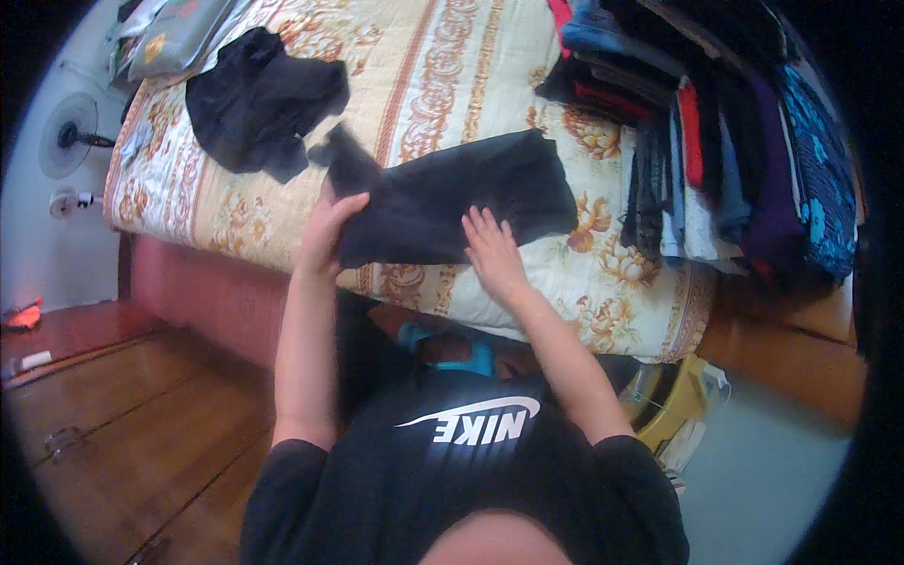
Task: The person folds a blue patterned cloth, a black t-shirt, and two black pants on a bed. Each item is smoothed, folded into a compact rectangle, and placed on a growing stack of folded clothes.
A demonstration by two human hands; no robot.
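Note:
A black garment [459, 191] lies partly folded across the floral bedspread [438, 78] in front of me. My left hand [328, 226] grips its left end, thumb on top and the fingers hidden by the cloth. A narrow flap of the garment, blurred, sticks up just above that hand. My right hand [491, 254] rests flat on the near edge of the cloth with its fingers spread. Up and to the left lies another black garment [265, 106], crumpled in a loose heap.
Folded clothes [713, 155] stand in rows along the right side. At the upper left corner sits a grey plastic package [183, 42]. A fan [68, 134] is by the left wall. Below the bed's front edge shows a blue stool [462, 357]. Wooden cabinets [141, 438] flank me on the left.

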